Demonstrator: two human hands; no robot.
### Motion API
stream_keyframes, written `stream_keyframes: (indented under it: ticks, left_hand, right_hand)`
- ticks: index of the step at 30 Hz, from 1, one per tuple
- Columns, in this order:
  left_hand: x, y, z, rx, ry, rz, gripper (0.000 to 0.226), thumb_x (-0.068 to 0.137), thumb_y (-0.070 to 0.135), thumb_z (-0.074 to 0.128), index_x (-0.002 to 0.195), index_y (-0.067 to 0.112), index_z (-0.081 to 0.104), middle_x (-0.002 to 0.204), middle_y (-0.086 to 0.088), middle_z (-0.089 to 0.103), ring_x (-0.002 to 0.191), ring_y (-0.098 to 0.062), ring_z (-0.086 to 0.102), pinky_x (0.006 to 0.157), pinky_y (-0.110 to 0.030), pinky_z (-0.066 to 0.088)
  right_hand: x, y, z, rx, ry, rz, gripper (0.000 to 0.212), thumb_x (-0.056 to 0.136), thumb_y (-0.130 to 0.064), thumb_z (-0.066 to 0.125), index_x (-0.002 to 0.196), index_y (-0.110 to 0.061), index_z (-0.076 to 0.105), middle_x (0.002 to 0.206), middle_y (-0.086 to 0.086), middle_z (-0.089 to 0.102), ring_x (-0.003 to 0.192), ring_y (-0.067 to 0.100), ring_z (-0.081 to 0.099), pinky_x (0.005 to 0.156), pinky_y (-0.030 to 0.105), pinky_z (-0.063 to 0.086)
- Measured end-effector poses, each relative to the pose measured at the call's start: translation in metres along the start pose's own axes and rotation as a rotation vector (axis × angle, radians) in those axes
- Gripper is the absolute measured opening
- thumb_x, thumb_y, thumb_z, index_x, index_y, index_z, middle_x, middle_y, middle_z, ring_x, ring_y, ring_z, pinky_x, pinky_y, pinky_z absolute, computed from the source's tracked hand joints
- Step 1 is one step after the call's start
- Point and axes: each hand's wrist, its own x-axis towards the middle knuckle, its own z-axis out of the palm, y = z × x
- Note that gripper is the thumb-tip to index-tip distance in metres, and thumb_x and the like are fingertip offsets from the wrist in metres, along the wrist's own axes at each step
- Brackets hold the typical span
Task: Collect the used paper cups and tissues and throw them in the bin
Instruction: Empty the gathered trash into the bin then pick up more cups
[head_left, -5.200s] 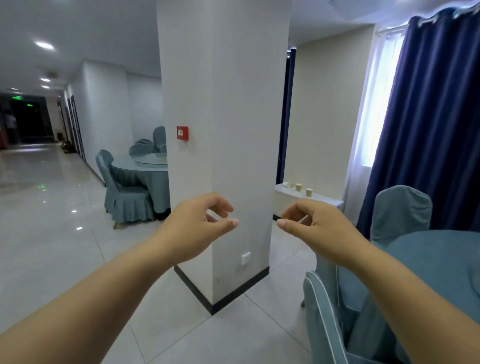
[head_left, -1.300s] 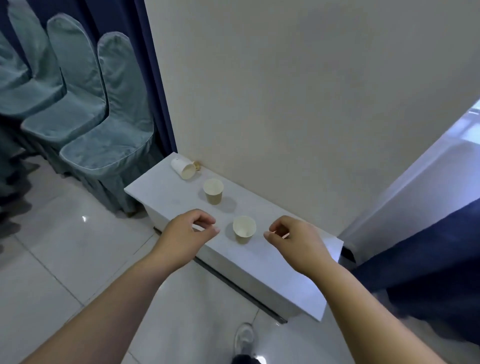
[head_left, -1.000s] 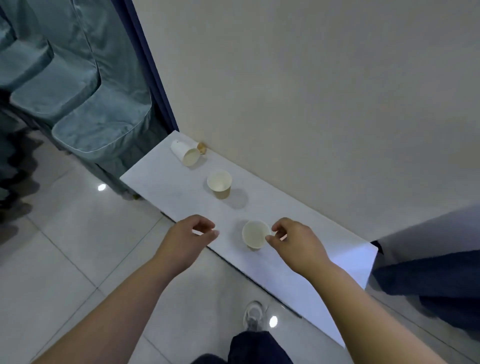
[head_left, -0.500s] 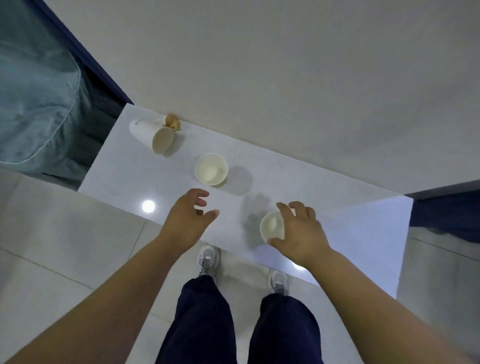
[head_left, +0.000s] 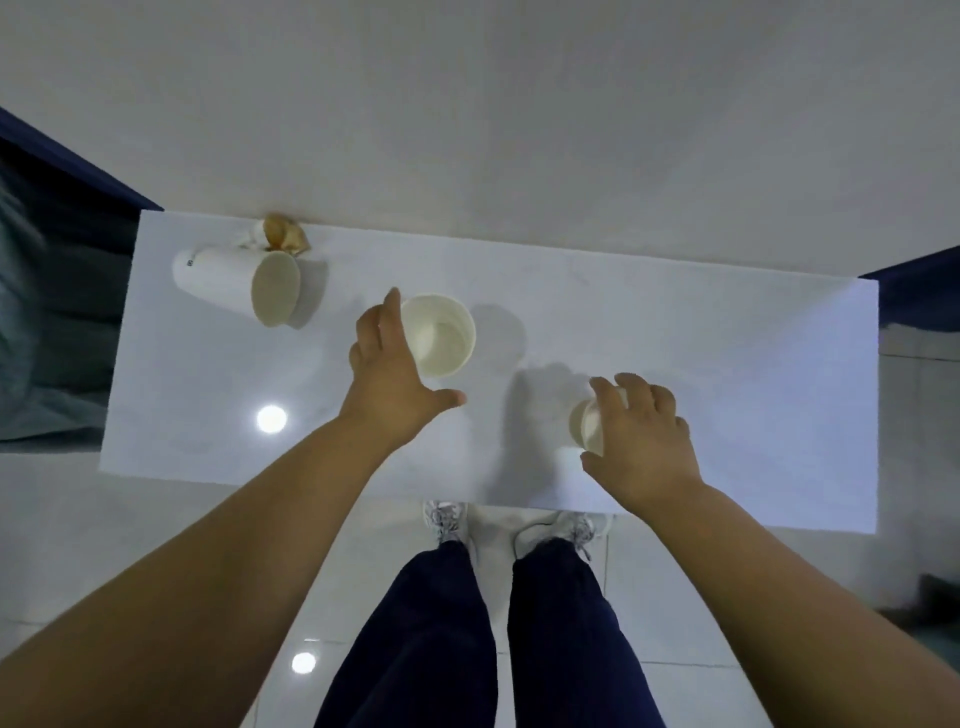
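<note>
Three white paper cups are on a low white ledge (head_left: 727, 364). My right hand (head_left: 641, 441) is shut on the nearest cup (head_left: 584, 428), which is tilted with its mouth toward the left. An upright middle cup (head_left: 441, 335) stands further back; my left hand (head_left: 387, 374) is open right beside its left side, fingers spread along the rim. A third cup (head_left: 239, 280) lies on its side at the far left. A crumpled brown-stained tissue (head_left: 280, 236) sits behind it against the wall.
A plain wall (head_left: 493, 130) rises directly behind the ledge. Dark blue curtains (head_left: 52, 171) hang at both ends, and a teal chair cover (head_left: 31, 338) is at the left. My legs and shoes (head_left: 519, 525) stand on glossy floor tiles below the ledge's front edge.
My right hand has closed around the nearest cup and tipped it. My left hand has reached forward to the side of the middle cup. The view has tilted further down.
</note>
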Motion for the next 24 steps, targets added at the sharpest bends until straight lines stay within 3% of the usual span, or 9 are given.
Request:
stream_keyframes:
  ticks: [5, 9, 13, 15, 19, 24]
  left_hand:
    - [0.021, -0.008, 0.014, -0.028, -0.005, 0.044, 0.122, 0.064, 0.026, 0.088, 0.151, 0.018, 0.003, 0.154, -0.005, 0.008, 0.139, -0.032, 0.02, 0.111, -0.043, 0.025]
    - [0.028, -0.007, 0.017, -0.076, 0.076, 0.044, 0.107, 0.067, 0.023, 0.085, 0.148, 0.012, 0.016, 0.147, -0.007, 0.019, 0.129, -0.03, 0.036, 0.103, -0.039, 0.037]
    - [0.02, -0.004, 0.007, -0.069, 0.07, 0.054, 0.099, 0.066, 0.015, 0.082, 0.145, 0.01, 0.022, 0.141, -0.007, 0.023, 0.119, -0.024, 0.042, 0.089, -0.024, 0.036]
    - [0.013, -0.006, -0.001, -0.034, 0.012, 0.073, 0.1, 0.066, 0.016, 0.081, 0.146, 0.013, 0.022, 0.142, -0.004, 0.023, 0.119, -0.023, 0.044, 0.091, -0.025, 0.038]
    - [-0.004, -0.008, -0.017, -0.023, -0.071, 0.091, 0.112, 0.066, 0.029, 0.082, 0.152, 0.023, 0.01, 0.145, 0.0, 0.033, 0.127, -0.024, 0.043, 0.105, -0.045, 0.038]
    - [-0.016, -0.005, -0.032, -0.028, -0.072, 0.187, 0.114, 0.065, 0.031, 0.083, 0.151, 0.03, 0.008, 0.138, 0.012, 0.045, 0.126, -0.019, 0.04, 0.104, -0.038, 0.028]
  right_hand:
    - [0.006, -0.012, -0.007, 0.447, 0.142, 0.113, 0.084, 0.078, -0.036, 0.072, 0.146, -0.016, 0.026, 0.145, 0.003, 0.031, 0.13, 0.027, 0.028, 0.097, 0.032, 0.033]
    - [0.011, -0.021, -0.015, 0.768, 0.208, 0.192, 0.078, 0.08, -0.036, 0.072, 0.145, -0.02, 0.031, 0.144, 0.001, 0.035, 0.132, 0.021, 0.035, 0.093, 0.026, 0.032]
    - [0.008, -0.035, -0.031, 1.106, 0.295, 0.193, 0.066, 0.084, -0.036, 0.068, 0.142, -0.028, 0.038, 0.134, -0.009, 0.04, 0.127, 0.014, 0.044, 0.102, 0.034, 0.04]
    - [0.005, -0.044, -0.041, 1.207, 0.322, 0.157, 0.062, 0.085, -0.034, 0.067, 0.141, -0.029, 0.04, 0.135, -0.012, 0.04, 0.128, 0.012, 0.043, 0.107, 0.036, 0.038]
    - [0.003, -0.064, -0.057, 1.152, 0.245, 0.013, 0.062, 0.085, -0.031, 0.068, 0.141, -0.032, 0.04, 0.131, -0.013, 0.041, 0.124, 0.007, 0.043, 0.103, 0.028, 0.038]
    - [0.005, -0.087, -0.063, 0.976, 0.035, -0.137, 0.073, 0.082, -0.037, 0.07, 0.145, -0.034, 0.033, 0.129, -0.02, 0.036, 0.12, 0.003, 0.038, 0.103, 0.027, 0.037]
